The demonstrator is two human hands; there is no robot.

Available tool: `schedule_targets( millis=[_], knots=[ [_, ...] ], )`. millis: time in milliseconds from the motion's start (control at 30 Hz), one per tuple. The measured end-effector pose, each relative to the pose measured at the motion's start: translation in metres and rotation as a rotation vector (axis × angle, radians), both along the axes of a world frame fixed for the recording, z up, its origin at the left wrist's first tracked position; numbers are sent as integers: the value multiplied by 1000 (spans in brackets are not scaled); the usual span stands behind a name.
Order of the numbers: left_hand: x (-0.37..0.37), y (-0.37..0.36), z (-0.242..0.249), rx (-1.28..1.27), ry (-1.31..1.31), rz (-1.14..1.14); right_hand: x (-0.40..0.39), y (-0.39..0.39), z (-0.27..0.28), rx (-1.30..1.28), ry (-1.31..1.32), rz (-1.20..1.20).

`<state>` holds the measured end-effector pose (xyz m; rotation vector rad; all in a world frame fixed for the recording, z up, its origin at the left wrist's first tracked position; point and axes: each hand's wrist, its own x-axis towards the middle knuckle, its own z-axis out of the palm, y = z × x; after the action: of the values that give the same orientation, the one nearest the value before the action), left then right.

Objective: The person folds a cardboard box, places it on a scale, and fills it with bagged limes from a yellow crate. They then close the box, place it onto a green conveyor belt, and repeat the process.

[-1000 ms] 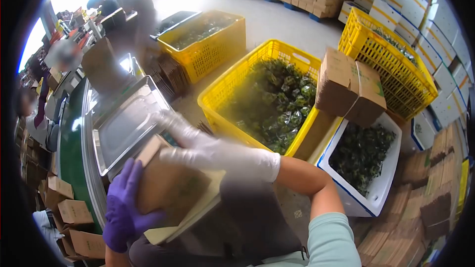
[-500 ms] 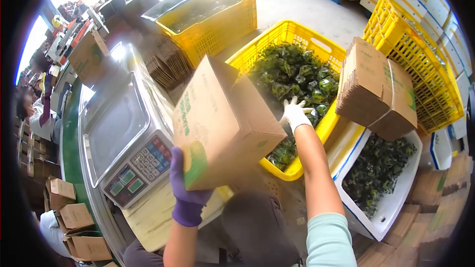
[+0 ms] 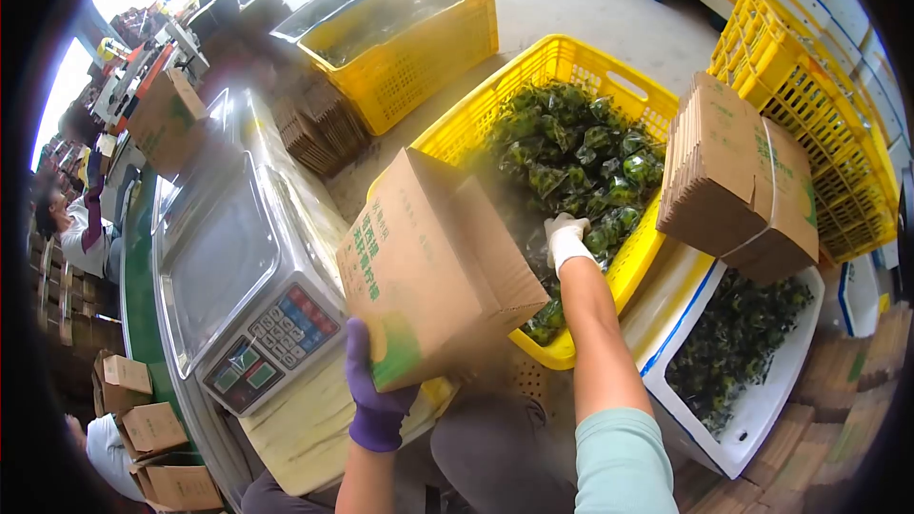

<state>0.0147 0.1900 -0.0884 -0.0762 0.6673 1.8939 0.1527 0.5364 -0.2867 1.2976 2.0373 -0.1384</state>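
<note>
In a purple glove, my left hand grips the lower corner of a tilted cardboard box with green print, between the scale and a yellow crate. My right hand, in a white glove, is down in that yellow crate, at the packets. Its fingers are curled in; what they hold, if anything, is hidden. Small green items in clear, shiny plastic packets fill much of the crate. Left of the box stands a digital scale with a bare metal pan.
A strapped stack of flat cartons sits right of the crate, above a white tub of dark green pieces. Another yellow crate stands behind. A green conveyor belt runs at left, with a person beyond it.
My right hand's fingers, spread before, have curled in at the packets. The box in my left hand has dropped a little and turned, showing more of its printed side.
</note>
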Motion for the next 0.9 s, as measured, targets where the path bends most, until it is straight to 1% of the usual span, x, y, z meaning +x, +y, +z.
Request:
schedule_targets(
  millis=[33, 133, 200, 267, 333, 367, 400, 433, 467, 533, 567, 600, 667, 733, 767, 800, 867, 900],
  knots=[
    [0, 0, 0, 7, 2, -2, -3, 3, 0, -55, 60, -94],
    [-1, -2, -3, 55, -62, 6, 2, 3, 16, -103, 141, -105],
    [-4, -4, -4, 77, -73, -57, 12, -1, 28, -86, 258, -16],
    [-3, -2, -3, 88, -50, -57, 11, 6, 39, -163, 229, 8],
    [-4, -2, -6, 92, -37, -61, 19, 12, 46, -160, 416, -32],
    [-4, -2, -8, 112, -43, -70, 24, 11, 56, -166, 569, -67],
    [-5, -2, -9, 135, -48, -79, 30, 11, 69, -169, 721, -102],
    [-4, -2, -8, 142, -52, -79, 33, 13, 84, -171, 792, -98],
    [-4, -2, -7, 147, -80, -82, 39, 12, 97, -266, 951, -296],
    [-4, -1, -4, 166, -113, -84, 53, 11, 138, -442, 1176, -490],
    [-4, -1, -3, 160, -82, -105, 58, 11, 156, -561, 1308, -627],
    [-3, -1, -2, 154, -49, -126, 58, 5, 180, -511, 1466, -579],
    [-3, 0, -4, 144, -34, -112, 58, 5, 217, -498, 1701, -551],
    [-3, -1, -6, 132, -16, -93, 46, -13, 263, -538, 1978, -604],
    [-3, -1, -7, 145, -23, -97, 48, -33, 302, -790, 1999, -549],
    [-3, -2, -7, 156, -30, -101, 46, -49, 326, -700, 1959, -689],
    [-2, -2, -8, 152, -19, -85, 37, -59, 342, -856, 2022, -778],
    [-2, -3, -9, 143, -9, -76, 32, -75, 354, -859, 2021, -776]
  ],
)
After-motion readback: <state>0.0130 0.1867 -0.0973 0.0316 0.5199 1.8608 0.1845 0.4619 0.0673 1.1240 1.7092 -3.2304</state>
